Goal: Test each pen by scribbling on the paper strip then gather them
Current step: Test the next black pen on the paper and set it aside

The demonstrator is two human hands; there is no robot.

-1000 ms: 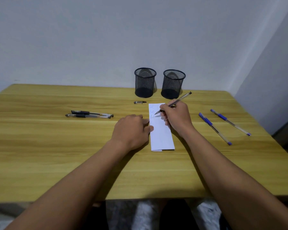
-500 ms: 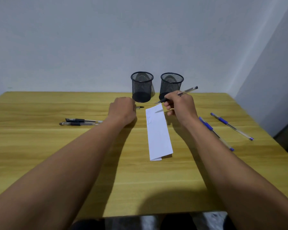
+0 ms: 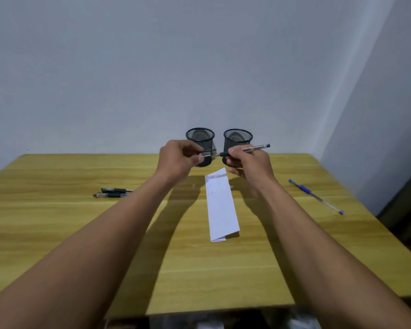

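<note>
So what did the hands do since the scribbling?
The right hand lifted the clear black-tipped pen off the white paper strip. The left hand left the strip, picked up the small black pen cap from the wooden table and brought it to the pen's tip. The strip, two black mesh cups, black pens and blue pen stayed put.

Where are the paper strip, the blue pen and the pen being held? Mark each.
Paper strip (image 3: 221, 207): head view, middle of the white sheet.
Blue pen (image 3: 304, 188): head view, blue grip.
Held pen (image 3: 256, 147): head view, clear barrel near its far end.
</note>
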